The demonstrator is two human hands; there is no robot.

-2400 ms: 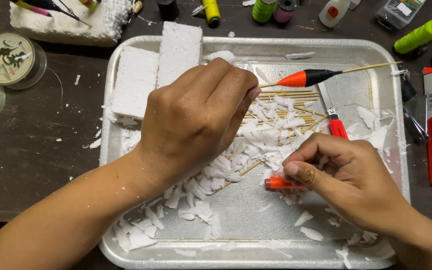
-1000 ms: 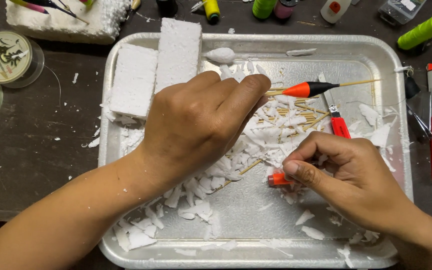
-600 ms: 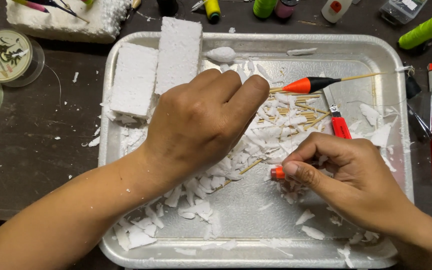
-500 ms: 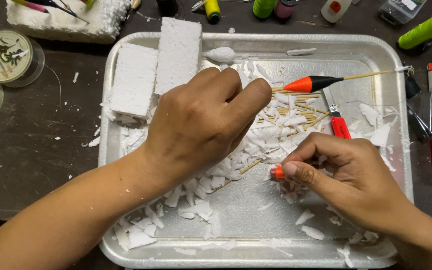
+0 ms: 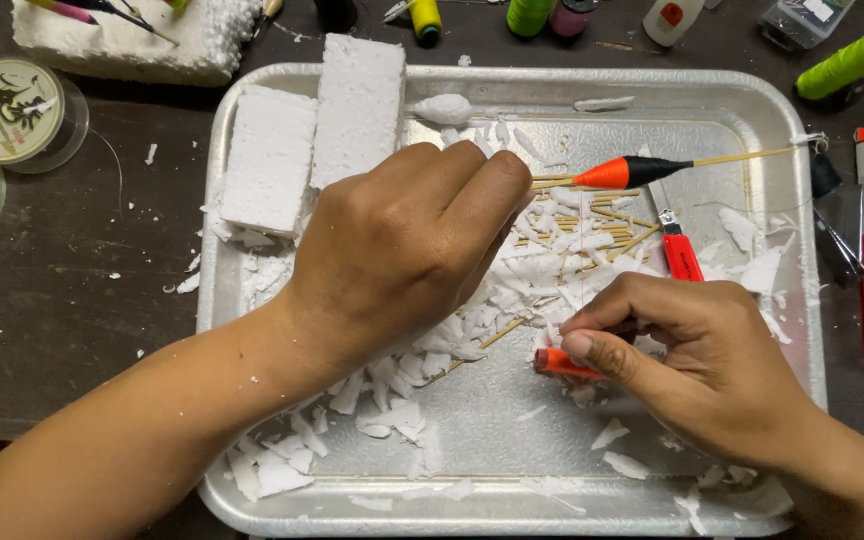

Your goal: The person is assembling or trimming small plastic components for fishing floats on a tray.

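Over the metal tray point(image 5: 252, 500), the right hand point(image 5: 697, 365) pinches one small orange piece point(image 5: 559, 363). The left hand point(image 5: 402, 255) curls above the foam shavings point(image 5: 392, 415), its hold apparently hidden. Two white foam blocks point(image 5: 270, 160) lie beside one orange-and-black float point(image 5: 637, 172).

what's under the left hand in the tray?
Around the left hand: white foam shavings and thin wooden sticks on the metal tray. Directly beneath the palm is covered.

tray point(image 5: 782, 120): we see silver
foam blocks point(image 5: 357, 105): white
float point(image 5: 632, 172): orange and black
thread spool point(image 5: 845, 64), far right: lime green
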